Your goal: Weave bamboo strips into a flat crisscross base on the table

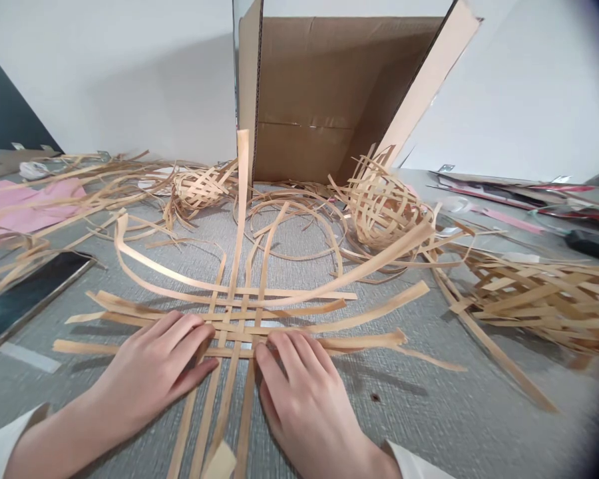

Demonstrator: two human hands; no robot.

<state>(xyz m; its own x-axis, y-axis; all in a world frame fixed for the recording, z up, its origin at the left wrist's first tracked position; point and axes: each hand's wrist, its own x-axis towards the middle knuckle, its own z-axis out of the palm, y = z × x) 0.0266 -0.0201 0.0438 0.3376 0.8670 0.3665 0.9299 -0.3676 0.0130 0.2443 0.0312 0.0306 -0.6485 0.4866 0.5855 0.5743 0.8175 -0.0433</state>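
Several flat tan bamboo strips [234, 319] cross over and under one another in a loose open grid on the grey tabletop. My left hand [154, 359] is closed on the grid's left side, fingers bent over the crosswise strips and thumb near the lowest one. On the right side, my right hand [304, 392] has its fingers curled down onto the strips, its fingertips by the rightmost lengthwise strip. Loose strip ends stick out on all sides, some curving upward. Parts of the strips under both hands are hidden.
Woven baskets [387, 203] and loose strips lie behind and to the right, before an open cardboard box [299, 146]. A phone [34, 293] and pink material [30, 203] are at left. A long woven piece [544, 299] lies at right.
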